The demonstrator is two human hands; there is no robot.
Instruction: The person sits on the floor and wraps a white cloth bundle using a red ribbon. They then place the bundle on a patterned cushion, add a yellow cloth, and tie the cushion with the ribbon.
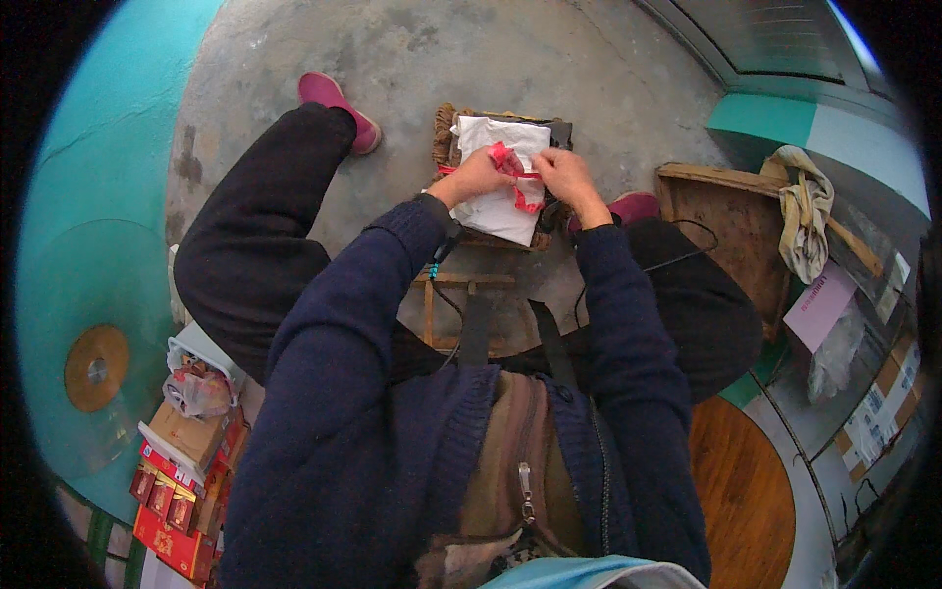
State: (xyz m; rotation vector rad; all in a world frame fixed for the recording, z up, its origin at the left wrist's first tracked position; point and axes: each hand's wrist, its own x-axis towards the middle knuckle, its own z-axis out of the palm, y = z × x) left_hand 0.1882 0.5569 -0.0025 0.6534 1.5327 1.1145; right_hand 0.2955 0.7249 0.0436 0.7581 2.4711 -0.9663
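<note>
A folded white cloth [500,215] lies over a dark, boxy bundle [563,135] on the floor between my feet, with brown coiled rope or straw at its left edge. Around the cloth runs a red strip [527,202], bunched near the middle with a loose end hanging down. From the left, my left hand [480,175] pinches the bunched part of the strip. My right hand [563,177] is at the cloth's right edge, fingers closed on the strip where it crosses there.
A wooden drawer or tray [725,221] stands at the right, with a pale cloth [806,213] over its corner. Red boxes [173,541] and a plastic bag [197,390] are at the lower left. A round wooden top [743,486] lies at the lower right. A dark cable runs by my knee.
</note>
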